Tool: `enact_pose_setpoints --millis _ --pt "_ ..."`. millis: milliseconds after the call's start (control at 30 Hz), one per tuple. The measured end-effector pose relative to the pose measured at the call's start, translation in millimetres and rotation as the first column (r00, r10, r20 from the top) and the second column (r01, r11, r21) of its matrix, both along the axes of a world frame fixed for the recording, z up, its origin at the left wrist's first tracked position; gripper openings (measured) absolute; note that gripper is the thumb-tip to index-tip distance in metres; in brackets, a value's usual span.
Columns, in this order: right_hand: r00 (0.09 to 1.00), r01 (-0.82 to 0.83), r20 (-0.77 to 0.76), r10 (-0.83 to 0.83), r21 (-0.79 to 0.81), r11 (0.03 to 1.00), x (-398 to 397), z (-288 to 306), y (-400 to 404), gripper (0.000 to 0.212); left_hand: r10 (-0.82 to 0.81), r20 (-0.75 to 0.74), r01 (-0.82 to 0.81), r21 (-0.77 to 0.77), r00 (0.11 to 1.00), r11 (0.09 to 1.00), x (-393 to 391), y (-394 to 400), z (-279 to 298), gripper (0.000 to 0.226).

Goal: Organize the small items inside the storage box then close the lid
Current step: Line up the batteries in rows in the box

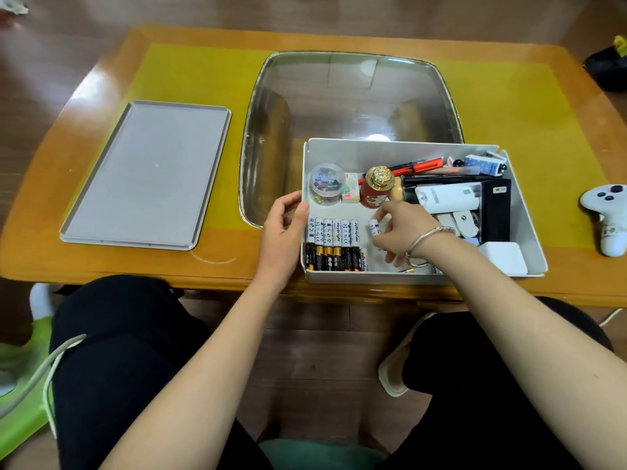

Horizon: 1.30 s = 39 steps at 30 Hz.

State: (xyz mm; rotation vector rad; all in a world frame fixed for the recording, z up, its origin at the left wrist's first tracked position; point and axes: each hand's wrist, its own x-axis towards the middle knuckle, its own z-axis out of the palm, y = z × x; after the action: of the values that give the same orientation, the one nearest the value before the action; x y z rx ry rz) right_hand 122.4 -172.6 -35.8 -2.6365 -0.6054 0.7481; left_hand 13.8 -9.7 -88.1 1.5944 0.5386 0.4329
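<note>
Nearest, the person's two bare forearms reach forward over dark-clad knees to the wooden table (101, 262). The storage box (522, 212), white and open-topped, sits at the table's near edge, right of centre. The left hand (281, 232) rests on the box's left wall, its fingers (292, 201) loosely curled with the thumb on the rim. The right hand (403, 228), a bangle (424, 242) at its wrist, is inside the box, its fingers pinching one small battery (374, 228) just above the box floor.

Along the box's near-left corner a row of batteries (334, 244) lies side by side, black-and-gold ends toward the person. A white block (504, 257) lies in the near-right corner. Further in stand a clear round tub of clips (326, 184), a pink-and-green eraser (351, 188) and a red tin with a gold top (376, 188); right of these lie a white device (448, 196) on a black case (497, 212). Against the far wall lie red pens (420, 166) and a blue-and-white item (485, 163).

The grey lid (149, 174) lies flat on the table's yellow mat (190, 72), well left of the box. Behind the box is a glass panel (349, 96) set into the tabletop. A white game controller (607, 215) rests at the table's right edge.
</note>
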Motion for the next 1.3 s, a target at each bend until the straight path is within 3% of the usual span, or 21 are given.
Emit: enact_pose_setpoints --millis 200,300,567,767,900,1067,1167,1300 --pt "0.993 0.038 0.114 -0.038 0.006 0.999 3 -17 11 0.030 0.001 0.008 -0.001 -0.005 1.000 1.000 0 -1 0 0.024" --pt "0.999 0.036 0.028 -0.036 0.015 0.999 3 -19 12 0.031 -0.001 0.006 0.001 -0.007 1.000 1.000 0 -1 0 0.025" --pt "1.000 -0.009 0.008 0.009 0.030 1.000 4 -17 7 0.034 -0.001 0.004 0.001 -0.011 1.000 1.000 -1 -1 0 0.025" --pt "0.993 -0.069 -0.089 0.077 0.088 0.994 7 -6 -5 0.048 -0.005 0.004 0.005 -0.008 1.000 1.000 0 -1 1 0.026" --pt "0.971 -0.237 0.029 0.236 0.001 0.972 12 10 -24 0.040 -0.006 0.000 0.006 -0.002 1.000 1.000 -1 0 1 0.026" --pt "0.926 -0.376 -0.033 0.377 -0.207 0.904 9 9 -34 0.023 0.000 0.002 0.000 -0.011 1.000 1.000 0 -1 2 0.022" --pt "0.915 -0.398 -0.056 0.399 -0.281 0.873 10 0 -31 0.010 0.002 -0.002 -0.002 -0.008 1.000 1.000 0 -2 2 0.023" --pt "0.925 -0.360 0.002 0.379 -0.314 0.879 11 -6 -30 0.011 -0.004 -0.003 0.004 -0.006 1.000 1.000 0 -1 1 0.024"
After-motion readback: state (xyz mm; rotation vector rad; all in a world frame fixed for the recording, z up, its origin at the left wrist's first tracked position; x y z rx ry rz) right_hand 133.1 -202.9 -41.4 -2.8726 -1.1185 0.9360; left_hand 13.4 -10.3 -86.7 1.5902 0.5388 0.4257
